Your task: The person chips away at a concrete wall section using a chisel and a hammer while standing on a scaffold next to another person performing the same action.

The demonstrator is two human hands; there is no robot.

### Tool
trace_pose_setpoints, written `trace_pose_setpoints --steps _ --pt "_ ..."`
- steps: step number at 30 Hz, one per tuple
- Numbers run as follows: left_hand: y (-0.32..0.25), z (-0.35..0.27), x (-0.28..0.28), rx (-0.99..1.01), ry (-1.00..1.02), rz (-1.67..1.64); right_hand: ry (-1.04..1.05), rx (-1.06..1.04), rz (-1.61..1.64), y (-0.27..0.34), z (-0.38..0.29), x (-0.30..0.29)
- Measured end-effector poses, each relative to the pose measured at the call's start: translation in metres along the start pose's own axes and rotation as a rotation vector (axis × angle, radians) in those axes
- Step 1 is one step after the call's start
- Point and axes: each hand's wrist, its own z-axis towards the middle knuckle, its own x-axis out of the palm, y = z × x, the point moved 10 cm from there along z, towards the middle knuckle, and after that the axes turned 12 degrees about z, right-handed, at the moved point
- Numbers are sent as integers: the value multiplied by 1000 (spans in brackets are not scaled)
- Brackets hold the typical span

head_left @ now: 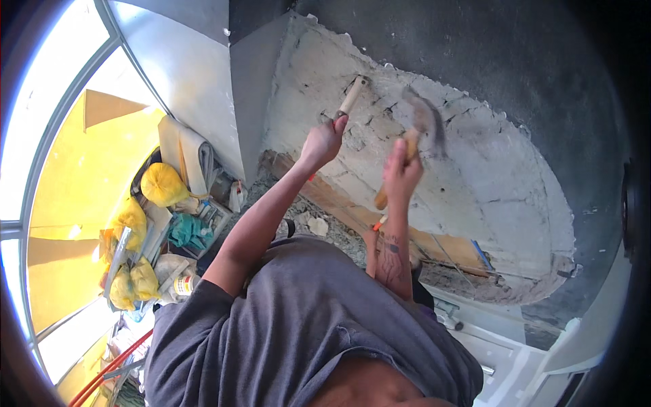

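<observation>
Before me is a wall with a large patch of rough, chipped grey plaster (488,178). My left hand (324,142) grips a flat tool with a pale blade or shaft (352,95), its far end against the plaster; its exact kind is unclear. My right hand (403,170) is closed round the wooden handle of a hammer (411,142), whose blurred head lies in front of the plaster, right of the flat tool. Near my right forearm, part of another person's hand (372,236) shows by a small orange-and-white object (379,223).
Broken plaster rubble (318,225) lies along the wall's foot, beside a brown board (356,206). At the left are yellow bags (164,184), a teal bag (189,230), a white bucket (184,285) and red poles (114,366) near a framed window.
</observation>
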Motion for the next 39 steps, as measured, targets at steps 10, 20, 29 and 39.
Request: trace_pose_setpoints --steps 10,20,29,39 --pt "-12 -34 -1 72 -81 158 33 -289 409 103 -18 -20" --pt "0 -8 14 180 -52 167 109 -72 147 -56 -4 20" --pt "1 -12 4 103 -30 150 -166 -308 315 5 -18 -16" --pt "7 -21 -9 121 -96 183 -104 162 424 8 -18 -13"
